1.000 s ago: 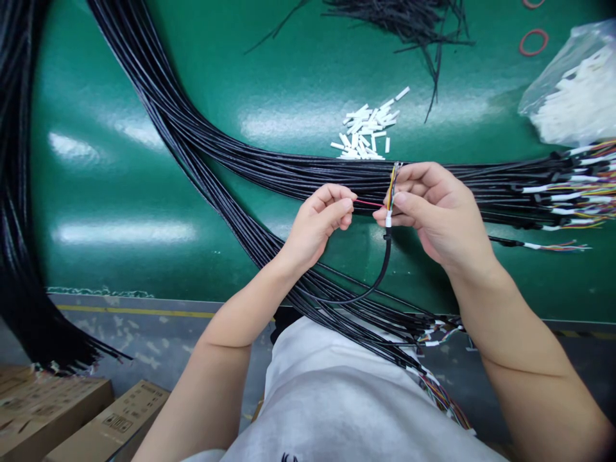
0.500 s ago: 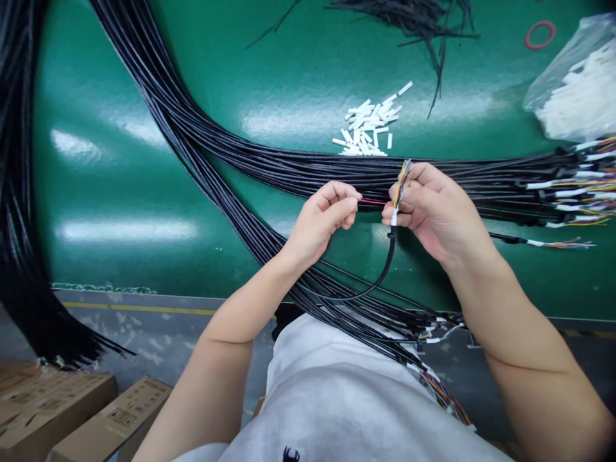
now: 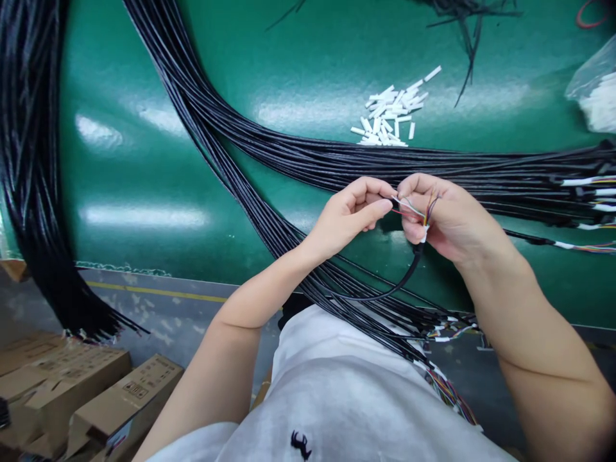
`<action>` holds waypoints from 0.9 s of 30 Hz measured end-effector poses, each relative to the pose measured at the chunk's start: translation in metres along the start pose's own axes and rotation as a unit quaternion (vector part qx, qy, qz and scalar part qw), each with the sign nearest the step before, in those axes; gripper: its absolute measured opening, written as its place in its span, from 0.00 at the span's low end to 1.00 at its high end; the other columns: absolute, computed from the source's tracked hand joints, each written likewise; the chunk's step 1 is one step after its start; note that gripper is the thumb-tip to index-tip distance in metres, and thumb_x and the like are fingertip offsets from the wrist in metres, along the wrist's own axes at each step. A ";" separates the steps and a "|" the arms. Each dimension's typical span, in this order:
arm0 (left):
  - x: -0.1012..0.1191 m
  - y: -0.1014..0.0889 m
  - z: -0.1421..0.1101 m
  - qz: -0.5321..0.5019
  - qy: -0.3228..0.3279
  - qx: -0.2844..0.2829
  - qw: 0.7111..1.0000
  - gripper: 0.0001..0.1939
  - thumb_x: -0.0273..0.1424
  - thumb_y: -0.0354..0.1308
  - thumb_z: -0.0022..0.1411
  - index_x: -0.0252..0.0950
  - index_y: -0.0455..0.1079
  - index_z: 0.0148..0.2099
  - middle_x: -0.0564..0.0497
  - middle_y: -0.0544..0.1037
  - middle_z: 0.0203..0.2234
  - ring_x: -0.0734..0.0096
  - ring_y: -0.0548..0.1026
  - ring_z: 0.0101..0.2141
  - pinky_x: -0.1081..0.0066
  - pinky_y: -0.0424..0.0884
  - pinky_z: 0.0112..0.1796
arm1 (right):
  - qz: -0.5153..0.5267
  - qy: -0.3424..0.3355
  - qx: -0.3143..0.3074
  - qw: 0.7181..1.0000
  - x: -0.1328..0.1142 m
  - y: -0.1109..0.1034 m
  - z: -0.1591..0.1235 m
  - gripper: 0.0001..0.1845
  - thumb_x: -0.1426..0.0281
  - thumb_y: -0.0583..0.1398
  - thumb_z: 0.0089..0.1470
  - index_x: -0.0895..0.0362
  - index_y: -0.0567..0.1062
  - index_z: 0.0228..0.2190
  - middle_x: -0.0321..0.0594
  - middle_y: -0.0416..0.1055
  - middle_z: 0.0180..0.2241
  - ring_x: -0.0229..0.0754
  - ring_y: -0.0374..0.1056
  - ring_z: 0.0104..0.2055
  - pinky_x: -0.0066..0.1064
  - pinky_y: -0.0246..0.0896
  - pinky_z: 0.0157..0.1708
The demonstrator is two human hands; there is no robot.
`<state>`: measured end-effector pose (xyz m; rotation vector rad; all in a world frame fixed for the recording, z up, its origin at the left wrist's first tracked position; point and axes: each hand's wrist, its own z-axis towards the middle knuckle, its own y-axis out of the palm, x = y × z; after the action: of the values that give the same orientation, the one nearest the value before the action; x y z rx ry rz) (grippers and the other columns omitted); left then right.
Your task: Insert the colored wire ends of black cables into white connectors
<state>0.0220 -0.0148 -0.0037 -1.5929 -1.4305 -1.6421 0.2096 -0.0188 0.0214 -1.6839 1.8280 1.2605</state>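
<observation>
The wire tips are hard to make out, hidden at the fingertips of the left hand (image 3: 359, 208), which pinches red and pale wires between thumb and forefinger. The right hand (image 3: 447, 215) grips the coloured wires (image 3: 430, 208) near the white sleeve (image 3: 424, 233), its fingers partly covering them. The held cable (image 3: 410, 276) is above the near side of the desk (image 3: 144, 212), in front of the white shirt (image 3: 346, 391); its other end is lost among the near cable bundle (image 3: 269, 234). It curves right, then up toward the far side; some wires fan far, others left.

Beyond the far cable bundle (image 3: 312, 151) lies a pile of white tubes (image 3: 392, 115). The clear bag (image 3: 599, 93) and red ring (image 3: 590, 24) are cut off at the right, the black strands (image 3: 469, 45) at the far edge. Near left, the cardboard boxes (image 3: 129, 391) bear print too small to read.
</observation>
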 end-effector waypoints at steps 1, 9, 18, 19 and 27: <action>-0.001 0.000 0.000 0.006 0.002 -0.002 1.000 0.17 0.45 0.70 0.63 0.38 0.75 0.44 0.56 0.75 0.30 0.84 0.68 0.24 0.76 0.66 0.27 | 0.008 0.003 0.008 1.000 0.001 0.001 0.001 0.18 0.66 0.75 0.47 0.54 0.71 0.29 0.24 0.62 0.17 0.30 0.59 0.14 0.24 0.51 0.14; -0.005 -0.003 0.001 0.025 0.011 -0.011 1.000 0.17 0.45 0.68 0.65 0.38 0.74 0.45 0.57 0.73 0.29 0.84 0.68 0.24 0.77 0.67 0.28 | -0.013 -0.018 -0.009 1.000 0.002 0.002 -0.002 0.21 0.60 0.76 0.51 0.51 0.70 0.29 0.24 0.62 0.18 0.31 0.61 0.15 0.27 0.51 0.17; -0.005 0.000 0.002 0.059 0.091 0.033 0.993 0.18 0.47 0.68 0.65 0.38 0.71 0.38 0.58 0.69 0.27 0.85 0.64 0.23 0.79 0.66 0.26 | 0.013 -0.047 -0.004 0.999 -0.003 0.002 -0.004 0.16 0.55 0.70 0.55 0.53 0.76 0.33 0.29 0.69 0.23 0.33 0.64 0.19 0.29 0.60 0.21; -0.006 -0.001 0.002 0.057 0.106 0.042 0.992 0.17 0.46 0.67 0.66 0.38 0.71 0.39 0.58 0.69 0.26 0.85 0.64 0.23 0.79 0.66 0.26 | 0.013 -0.056 -0.007 0.998 -0.004 0.001 -0.004 0.18 0.52 0.68 0.56 0.53 0.77 0.35 0.30 0.70 0.25 0.34 0.66 0.21 0.30 0.62 0.22; -0.004 0.005 -0.002 0.061 0.098 0.036 0.993 0.19 0.49 0.66 0.66 0.39 0.69 0.40 0.58 0.68 0.27 0.85 0.63 0.23 0.78 0.63 0.24 | -0.168 -0.160 0.040 0.972 0.006 -0.001 -0.009 0.04 0.68 0.68 0.59 0.53 0.79 0.32 0.29 0.66 0.22 0.33 0.61 0.23 0.31 0.55 0.28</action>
<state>0.0265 -0.0202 -0.0053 -1.4072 -1.2521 -1.6086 0.2120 -0.0293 0.0218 -1.5582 1.3257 1.2107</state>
